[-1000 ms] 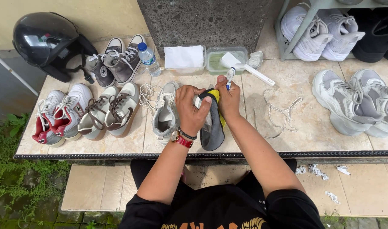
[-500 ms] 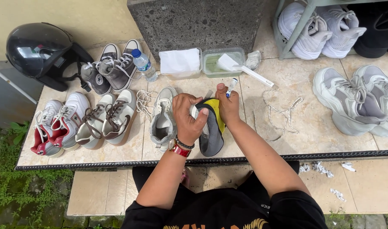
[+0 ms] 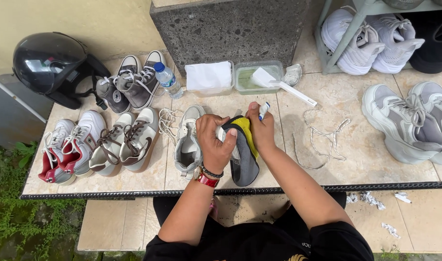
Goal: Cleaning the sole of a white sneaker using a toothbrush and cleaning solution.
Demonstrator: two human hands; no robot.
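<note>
Gripping a grey-and-yellow shoe [image 3: 243, 162], both the left hand [image 3: 215, 143] and right hand [image 3: 260, 128] keep fingers clamped on it.

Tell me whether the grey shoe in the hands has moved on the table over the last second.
No. The grey shoe lies in the same spot, just right of the grey-white sneaker, toe at the table's front edge; only the camera shifted.
</note>
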